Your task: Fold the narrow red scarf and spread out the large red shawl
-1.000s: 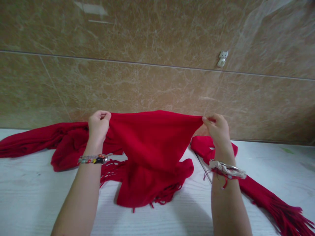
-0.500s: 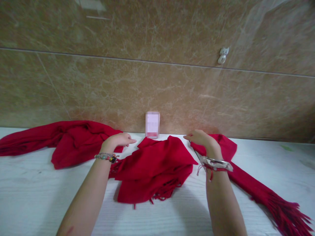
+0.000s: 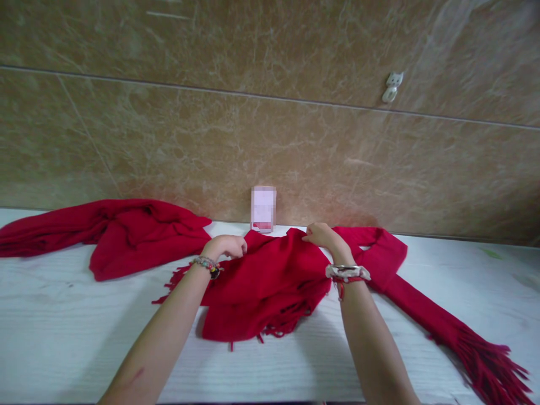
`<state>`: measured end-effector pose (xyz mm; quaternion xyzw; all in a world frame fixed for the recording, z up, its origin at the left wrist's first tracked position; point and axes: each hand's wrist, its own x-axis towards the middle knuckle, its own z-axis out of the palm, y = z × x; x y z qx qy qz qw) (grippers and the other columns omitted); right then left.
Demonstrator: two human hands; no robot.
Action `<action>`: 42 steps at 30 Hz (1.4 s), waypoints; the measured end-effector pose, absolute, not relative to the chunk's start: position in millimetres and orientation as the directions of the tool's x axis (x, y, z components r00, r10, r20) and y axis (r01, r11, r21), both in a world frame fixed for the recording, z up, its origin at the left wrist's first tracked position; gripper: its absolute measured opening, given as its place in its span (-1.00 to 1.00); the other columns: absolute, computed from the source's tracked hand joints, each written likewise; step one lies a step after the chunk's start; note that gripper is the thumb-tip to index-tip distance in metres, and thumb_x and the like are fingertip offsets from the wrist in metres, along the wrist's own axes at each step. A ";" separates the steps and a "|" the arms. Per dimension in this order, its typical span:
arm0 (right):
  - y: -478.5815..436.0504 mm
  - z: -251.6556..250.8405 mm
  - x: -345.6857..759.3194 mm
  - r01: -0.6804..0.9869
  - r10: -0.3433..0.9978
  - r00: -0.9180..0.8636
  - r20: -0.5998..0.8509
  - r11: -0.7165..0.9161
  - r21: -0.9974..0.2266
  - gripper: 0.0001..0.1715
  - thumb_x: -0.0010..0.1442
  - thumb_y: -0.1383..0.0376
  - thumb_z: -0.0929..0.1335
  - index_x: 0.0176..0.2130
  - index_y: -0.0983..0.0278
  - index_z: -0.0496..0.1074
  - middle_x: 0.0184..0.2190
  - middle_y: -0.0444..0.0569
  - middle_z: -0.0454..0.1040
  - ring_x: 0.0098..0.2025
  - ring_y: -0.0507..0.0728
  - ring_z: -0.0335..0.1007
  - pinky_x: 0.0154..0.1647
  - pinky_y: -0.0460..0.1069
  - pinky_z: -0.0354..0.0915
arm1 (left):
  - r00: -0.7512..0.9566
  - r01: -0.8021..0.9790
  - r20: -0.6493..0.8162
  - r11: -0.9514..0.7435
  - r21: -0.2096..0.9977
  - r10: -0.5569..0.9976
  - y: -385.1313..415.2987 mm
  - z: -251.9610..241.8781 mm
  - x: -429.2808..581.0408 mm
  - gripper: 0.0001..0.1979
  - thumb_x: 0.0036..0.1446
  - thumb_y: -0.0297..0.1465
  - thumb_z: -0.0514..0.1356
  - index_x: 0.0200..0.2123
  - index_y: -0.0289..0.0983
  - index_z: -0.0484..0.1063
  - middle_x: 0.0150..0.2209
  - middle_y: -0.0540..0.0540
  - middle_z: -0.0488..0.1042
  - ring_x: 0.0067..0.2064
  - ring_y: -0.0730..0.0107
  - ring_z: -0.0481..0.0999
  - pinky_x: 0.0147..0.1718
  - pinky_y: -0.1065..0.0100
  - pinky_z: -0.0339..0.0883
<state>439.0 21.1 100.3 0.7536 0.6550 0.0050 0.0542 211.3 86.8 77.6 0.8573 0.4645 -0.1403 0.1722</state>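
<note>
Though the left forearm (image 3: pixel 166 332) hides part of its fringe (image 3: pixel 175 281), the red scarf (image 3: pixel 265 275) lies rumpled between the left hand (image 3: pixel 228 246) and right hand (image 3: pixel 324 235), both bent inward, fingers curled at its far edge, whether gripping I cannot tell, with a blurred pale card (image 3: pixel 264 208) beyond them.

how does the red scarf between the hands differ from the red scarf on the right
The middle scarf lies broad and bunched, while the right scarf has a long narrow strip running from a fold near the tiled wall.
The middle scarf shows fringe at its left and near sides; the right scarf shows it at its near right end.
Both are red, fringed and lie on the white table.
</note>
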 end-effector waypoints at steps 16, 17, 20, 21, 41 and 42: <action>-12.0 145.7 445.3 0.963 0.724 0.221 0.654 -0.057 -0.263 -0.82 0.05 0.31 0.28 -0.48 0.32 0.45 -0.40 0.01 0.46 -0.34 0.09 0.33 -0.33 -0.08 0.20 | 0.048 0.992 0.230 -0.074 0.104 0.972 62.4 146.1 166.9 -0.65 0.05 -0.45 -0.05 -0.20 -0.19 0.48 -0.15 -0.19 0.50 -0.14 0.10 0.47 -0.29 0.30 0.32; -14.8 147.0 443.3 0.969 0.749 0.184 0.637 -0.030 -0.245 -0.81 0.06 0.31 0.28 -0.47 0.32 0.45 -0.40 0.01 0.46 -0.33 0.09 0.33 -0.32 -0.08 0.20 | 0.069 0.991 0.225 -0.092 0.093 0.972 60.7 146.9 166.4 -0.65 0.04 -0.46 -0.05 -0.20 -0.20 0.48 -0.17 -0.18 0.50 -0.15 0.11 0.47 -0.30 0.30 0.31; -24.1 148.6 438.3 0.978 0.972 -0.053 0.227 0.096 -0.185 -0.83 0.02 0.39 0.29 -0.48 0.31 0.48 -0.46 -0.06 0.49 -0.37 0.06 0.36 -0.35 -0.11 0.21 | 0.298 0.954 -0.098 -0.294 0.057 0.949 60.0 141.6 170.8 -0.70 -0.06 -0.50 0.05 -0.29 -0.23 0.51 -0.27 -0.11 0.54 -0.23 0.22 0.49 -0.34 0.41 0.29; -26.3 148.5 437.0 0.975 0.991 -0.131 0.023 0.133 -0.178 -0.83 0.00 0.42 0.29 -0.47 0.30 0.49 -0.47 -0.10 0.50 -0.39 0.05 0.37 -0.37 -0.12 0.22 | 0.375 0.927 -0.243 -0.369 0.074 0.894 61.5 137.7 173.9 -0.72 -0.10 -0.51 0.08 -0.32 -0.23 0.52 -0.32 -0.08 0.55 -0.27 0.27 0.50 -0.36 0.45 0.28; 5.8 116.4 411.4 0.995 0.948 -0.007 -0.319 0.040 0.096 -0.71 -0.02 0.38 0.38 -0.22 0.31 0.52 -0.25 0.06 0.54 -0.28 0.12 0.45 -0.38 -0.12 0.26 | 0.622 0.740 -0.062 -0.560 0.373 0.781 81.7 89.0 226.4 -0.80 -0.04 -0.38 0.07 -0.45 -0.30 0.48 -0.42 -0.02 0.52 -0.37 0.39 0.43 -0.43 0.49 0.20; 6.3 116.9 411.6 0.994 0.953 -0.012 -0.303 0.043 0.098 -0.71 -0.03 0.39 0.38 -0.22 0.31 0.52 -0.25 0.05 0.54 -0.26 0.12 0.44 -0.37 -0.12 0.25 | 0.610 0.741 -0.043 -0.551 0.384 0.791 82.8 89.5 226.2 -0.80 -0.03 -0.40 0.05 -0.47 -0.30 0.47 -0.43 -0.03 0.52 -0.37 0.40 0.43 -0.43 0.49 0.20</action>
